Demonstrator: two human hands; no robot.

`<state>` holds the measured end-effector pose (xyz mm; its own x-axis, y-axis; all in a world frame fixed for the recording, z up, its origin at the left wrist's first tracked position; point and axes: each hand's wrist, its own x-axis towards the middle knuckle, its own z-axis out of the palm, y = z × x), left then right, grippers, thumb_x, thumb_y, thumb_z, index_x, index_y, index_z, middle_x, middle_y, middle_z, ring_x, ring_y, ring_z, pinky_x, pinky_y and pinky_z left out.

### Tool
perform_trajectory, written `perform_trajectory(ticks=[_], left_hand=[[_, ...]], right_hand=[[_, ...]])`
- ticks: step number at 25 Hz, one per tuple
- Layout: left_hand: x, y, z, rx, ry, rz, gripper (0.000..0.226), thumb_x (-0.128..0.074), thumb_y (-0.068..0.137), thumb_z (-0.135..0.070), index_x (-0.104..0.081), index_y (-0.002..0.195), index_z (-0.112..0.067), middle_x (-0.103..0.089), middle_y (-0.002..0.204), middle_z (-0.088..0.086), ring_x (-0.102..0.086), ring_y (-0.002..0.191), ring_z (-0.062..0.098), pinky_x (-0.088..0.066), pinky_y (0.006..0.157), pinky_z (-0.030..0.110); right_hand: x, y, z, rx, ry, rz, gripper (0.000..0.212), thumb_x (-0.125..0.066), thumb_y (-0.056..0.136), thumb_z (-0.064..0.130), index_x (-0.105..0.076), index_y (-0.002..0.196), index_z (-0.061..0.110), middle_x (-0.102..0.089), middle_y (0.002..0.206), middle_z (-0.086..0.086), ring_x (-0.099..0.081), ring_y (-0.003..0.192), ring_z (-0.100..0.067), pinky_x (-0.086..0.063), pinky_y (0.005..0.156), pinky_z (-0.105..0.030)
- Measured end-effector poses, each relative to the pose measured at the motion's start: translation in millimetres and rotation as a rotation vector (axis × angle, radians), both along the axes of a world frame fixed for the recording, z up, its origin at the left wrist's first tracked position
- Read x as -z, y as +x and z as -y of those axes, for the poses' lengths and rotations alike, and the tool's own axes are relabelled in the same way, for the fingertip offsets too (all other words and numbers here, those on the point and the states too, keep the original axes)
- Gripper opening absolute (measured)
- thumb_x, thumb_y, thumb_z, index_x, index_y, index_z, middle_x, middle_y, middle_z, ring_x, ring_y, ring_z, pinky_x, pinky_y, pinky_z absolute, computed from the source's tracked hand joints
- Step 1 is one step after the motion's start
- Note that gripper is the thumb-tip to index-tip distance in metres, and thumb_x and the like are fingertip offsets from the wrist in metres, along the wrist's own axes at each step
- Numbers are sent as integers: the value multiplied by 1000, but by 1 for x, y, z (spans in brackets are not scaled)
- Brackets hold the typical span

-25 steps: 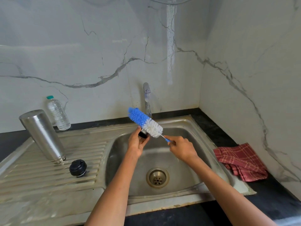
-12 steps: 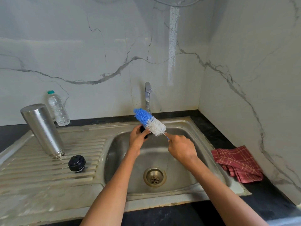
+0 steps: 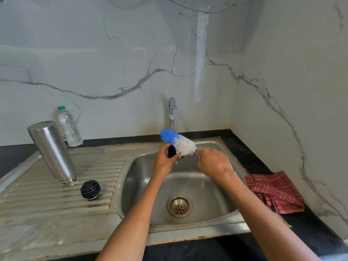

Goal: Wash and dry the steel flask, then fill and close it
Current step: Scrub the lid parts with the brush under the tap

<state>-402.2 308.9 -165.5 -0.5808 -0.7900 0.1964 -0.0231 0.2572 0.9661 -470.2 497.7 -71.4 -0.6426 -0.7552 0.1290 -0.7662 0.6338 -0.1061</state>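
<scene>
Surroundings: one steel sink (image 3: 222, 221) is set into a dark surface (image 3: 320, 230) in a corner of marble-pattern walls.
Tap: one tap (image 3: 172, 112) stands behind the basin; a thin stream of water falls from its spout.
Drain: one round drain (image 3: 179, 205) lies in the basin floor, below and between the two forearms.
Flask: one steel flask (image 3: 51, 151) stands mouth down on the ribbed draining board (image 3: 37, 193) left of the basin, leaning slightly left at the top.
Lid: one black lid (image 3: 90, 189) rests on the draining board, just beside the flask's lower end and apart from it.
Water bottle: one clear plastic bottle (image 3: 69, 127) with a teal top stands upright against the wall, behind the flask, which partly covers it.
Cloth: one red checked cloth (image 3: 276, 191) lies crumpled on the surface right of the sink.
Left hand: the left hand (image 3: 165, 161) is curled round a small black part (image 3: 172, 151) over the basin; what the part is cannot be told.
Right hand: the right hand (image 3: 214, 163) grips the handle of one bottle brush (image 3: 178, 141).
Brush position: the blue and white bristles lie against the black part, directly under the tap.
Obstruction: the hands and the brush hide the rear basin wall and most of the black part.
</scene>
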Motion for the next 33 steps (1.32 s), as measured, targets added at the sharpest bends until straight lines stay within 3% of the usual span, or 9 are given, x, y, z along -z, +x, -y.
perform_trajectory(ticks=[7,11,14,17,22,25,27,30,33], left_hand=[[1,6,3,-54,-74,53,74,-91,75,-30,-43,130,-23,-54,125,-9,-59,115,17,-51,98,36],[-3,5,-7,27,-132,65,70,-90,76,-27,-43,128,-22,-55,125,-8,-60,105,12,-52,92,31],[-2,9,-1,-47,-138,84,68,-90,76,-30,-43,125,-23,-55,124,-7,-59,111,16,-51,95,34],[-3,10,0,-88,-120,92,66,-90,76,-31,-43,122,-25,-55,123,-7,-57,109,15,-49,92,31],[-2,9,-5,32,-104,41,62,-88,78,-32,-47,125,-26,-57,126,-9,-62,106,11,-51,85,27],[0,11,1,-3,3,-49,55,-85,82,-33,-51,126,-32,-61,126,-4,-63,110,13,-56,90,34],[0,11,5,-55,157,-126,49,-82,86,-33,-54,126,-34,-62,126,5,-66,110,18,-61,90,41],[0,9,4,-87,340,-144,45,-77,90,-33,-58,129,-21,-60,130,12,-67,111,24,-62,87,42],[-1,1,-3,-41,574,-205,36,-75,92,-31,-60,116,-9,-65,127,21,-69,112,31,-64,79,40]], right_hand=[[-2,-4,-17,44,27,36,46,-47,90,21,-61,134,26,-68,112,-5,-65,94,-25,-52,76,-34],[-10,-2,-6,42,44,11,38,-47,94,19,-62,128,24,-68,117,-8,-65,98,-30,-44,72,-33],[-10,0,-9,47,43,53,41,-49,94,24,-61,133,24,-68,114,-6,-63,89,-24,-46,71,-31],[-16,-2,-21,42,32,89,43,-48,94,27,-59,135,23,-67,120,-5,-65,100,-24,-50,76,-32],[-7,1,3,65,-10,127,40,-47,94,20,-61,132,23,-68,116,-8,-65,95,-25,-49,74,-30],[10,-6,1,45,-106,346,45,-44,92,19,-65,130,31,-69,107,-5,-64,84,-20,-55,75,-31],[16,-5,-16,3,-144,437,48,-44,94,16,-65,132,35,-71,114,-5,-66,91,-22,-52,77,-31],[28,3,-38,-3,-177,391,50,-43,95,19,-60,139,38,-72,118,-5,-68,100,-26,-55,87,-37],[35,19,-40,20,-168,223,48,-41,98,20,-57,140,37,-71,115,-12,-66,102,-38,-52,80,-40]])
